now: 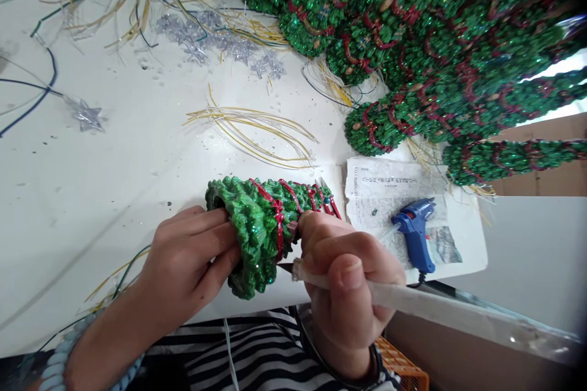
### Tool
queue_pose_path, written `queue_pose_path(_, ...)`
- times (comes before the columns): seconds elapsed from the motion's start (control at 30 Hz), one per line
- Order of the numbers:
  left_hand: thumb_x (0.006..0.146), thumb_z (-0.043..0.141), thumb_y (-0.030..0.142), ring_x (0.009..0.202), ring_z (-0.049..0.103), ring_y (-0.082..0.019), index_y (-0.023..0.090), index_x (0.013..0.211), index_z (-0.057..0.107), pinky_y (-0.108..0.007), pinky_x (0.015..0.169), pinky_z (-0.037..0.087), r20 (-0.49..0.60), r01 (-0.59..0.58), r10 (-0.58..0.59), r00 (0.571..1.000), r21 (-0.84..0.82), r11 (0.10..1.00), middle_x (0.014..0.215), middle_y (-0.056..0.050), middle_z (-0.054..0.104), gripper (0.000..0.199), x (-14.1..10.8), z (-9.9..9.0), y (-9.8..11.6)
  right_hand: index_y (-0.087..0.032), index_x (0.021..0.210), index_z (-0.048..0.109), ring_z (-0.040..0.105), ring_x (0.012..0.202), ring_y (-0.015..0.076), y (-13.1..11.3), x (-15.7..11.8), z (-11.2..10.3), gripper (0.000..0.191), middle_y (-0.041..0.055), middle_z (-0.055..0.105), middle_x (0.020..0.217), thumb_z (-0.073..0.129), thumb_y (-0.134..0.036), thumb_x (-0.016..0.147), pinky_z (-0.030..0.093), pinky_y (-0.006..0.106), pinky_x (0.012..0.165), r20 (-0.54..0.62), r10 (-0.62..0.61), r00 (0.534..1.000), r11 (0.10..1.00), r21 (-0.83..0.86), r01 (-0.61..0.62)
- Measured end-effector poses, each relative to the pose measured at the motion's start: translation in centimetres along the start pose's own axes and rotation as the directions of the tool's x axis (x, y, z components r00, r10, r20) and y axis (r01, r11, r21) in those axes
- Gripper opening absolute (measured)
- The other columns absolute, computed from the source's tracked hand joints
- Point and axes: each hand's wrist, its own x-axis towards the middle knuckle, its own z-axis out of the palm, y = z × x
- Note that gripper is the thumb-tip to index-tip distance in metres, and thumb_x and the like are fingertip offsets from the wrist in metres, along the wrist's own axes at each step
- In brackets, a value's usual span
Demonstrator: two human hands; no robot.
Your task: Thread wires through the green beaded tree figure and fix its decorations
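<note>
My left hand point(192, 250) grips a green glitter Christmas tree ornament point(261, 229), with its fingers at the hollow wide end. Red ribbon winds around the tree, and a dark pointed tip rests near its underside. That tip belongs to a long tape-wrapped tool point(413, 299), perhaps a craft knife, held in my right hand point(343, 281). The fingers of my right hand also press against the narrow end of the tree. The blade is mostly hidden.
A blue glue gun point(415, 232) lies on printed newspaper point(389, 195) to the right. Many finished green trees point(435, 67) are piled along the far edge of the white table point(114, 153). Silver stars point(206, 36) and yellow wires point(252, 134) lie on it. An orange crate point(398, 366) sits below.
</note>
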Motion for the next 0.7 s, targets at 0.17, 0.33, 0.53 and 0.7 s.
queue_pose_path(0.17,0.100,0.037,0.023,0.052,0.050,-0.012,0.026,0.072,0.046,-0.025,0.048,0.040,0.014,0.005,-0.005,1.000,0.010,1.000,0.059,0.006,0.051,0.029,0.43,-0.41,0.18,-0.017,0.076,0.057,0.036,0.046,0.0084,-0.03,0.02,0.21,0.028,-0.0047,0.043,0.055,0.047,-0.022,0.102,0.031,0.029,0.043,0.006,-0.007,1.000,1.000,0.000,0.007)
queue_pose_path(0.33,0.096,0.039,0.018,0.048,0.048,-0.012,0.025,0.070,0.045,-0.023,0.044,0.038,0.023,0.001,-0.002,1.000,0.019,1.000,0.056,0.007,0.050,0.028,0.75,-0.90,0.51,-0.018,0.077,0.057,0.038,0.047,0.0090,-0.01,-0.08,0.12,0.029,-0.0041,0.045,0.056,0.045,-0.024,0.103,0.035,0.029,0.044,-0.016,0.005,1.000,1.000,0.003,-0.005)
queue_pose_path(0.53,0.096,0.039,0.018,0.048,0.050,-0.013,0.026,0.070,0.045,-0.024,0.044,0.039,0.027,-0.007,0.007,1.000,0.029,1.000,0.056,0.006,0.051,0.029,0.88,-0.73,0.55,-0.018,0.075,0.055,0.038,0.047,0.0089,0.11,-0.03,0.16,0.030,-0.0049,0.043,0.056,0.045,-0.023,0.102,0.035,0.029,0.044,-0.031,0.021,0.999,1.000,0.024,-0.020)
queue_pose_path(0.7,0.096,0.039,0.017,0.047,0.049,-0.012,0.026,0.070,0.047,-0.023,0.043,0.038,0.022,-0.020,0.019,1.000,0.020,1.000,0.055,0.007,0.050,0.028,1.04,-0.76,0.67,-0.018,0.073,0.055,0.036,0.045,0.0076,0.11,0.01,0.30,0.029,-0.0055,0.043,0.055,0.048,-0.024,0.101,0.032,0.027,0.043,-0.019,0.011,1.000,1.000,0.017,-0.011)
